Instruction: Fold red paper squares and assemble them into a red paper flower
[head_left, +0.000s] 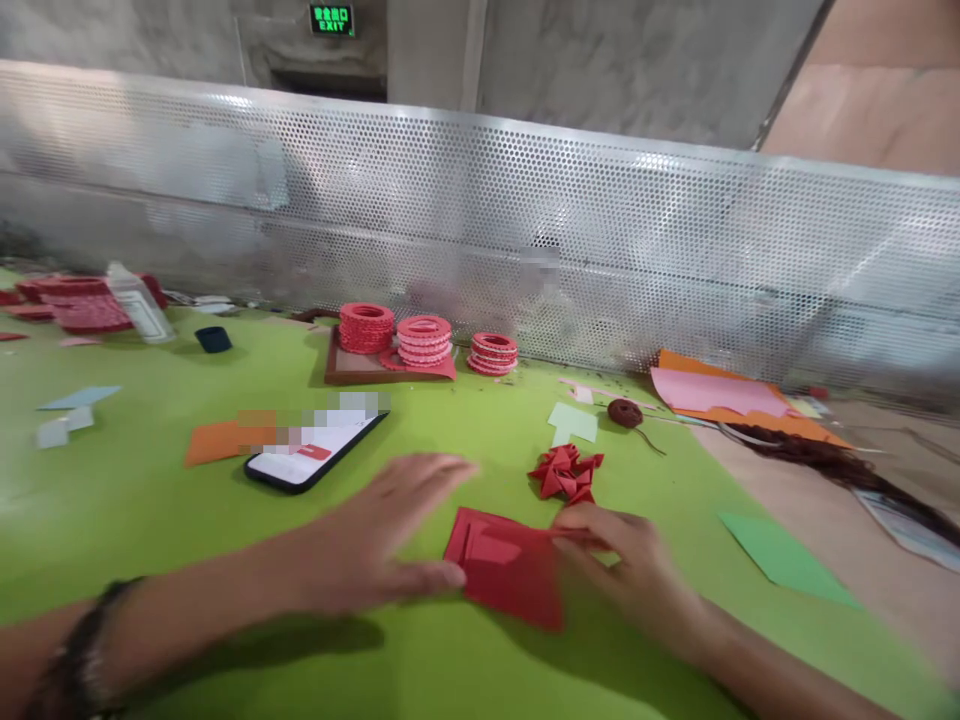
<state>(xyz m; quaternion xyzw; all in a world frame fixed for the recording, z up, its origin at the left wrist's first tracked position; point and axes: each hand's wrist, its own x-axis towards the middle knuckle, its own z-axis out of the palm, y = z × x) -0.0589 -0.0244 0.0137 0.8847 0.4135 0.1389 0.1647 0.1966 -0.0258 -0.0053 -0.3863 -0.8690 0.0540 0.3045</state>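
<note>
A stack of red square paper [517,575] lies on the green table in front of me. My left hand [390,535] is over its left side with the fingers stretched out and apart, the thumb tip at the paper's left edge. At the upper right corner my right hand [622,560] pinches a thin piece of red paper between thumb and fingers; its full shape is hidden by the hand. Just beyond sits a small heap of folded red paper pieces [566,473] with pointed ends.
A phone [319,445] lies left, partly over orange paper [214,442]. Behind are stacked red and pink rings [366,328], some on a brown tray [375,378], and a brown yarn ball [625,412]. Green paper [784,560] is at right. A perforated metal screen [450,200] borders the table.
</note>
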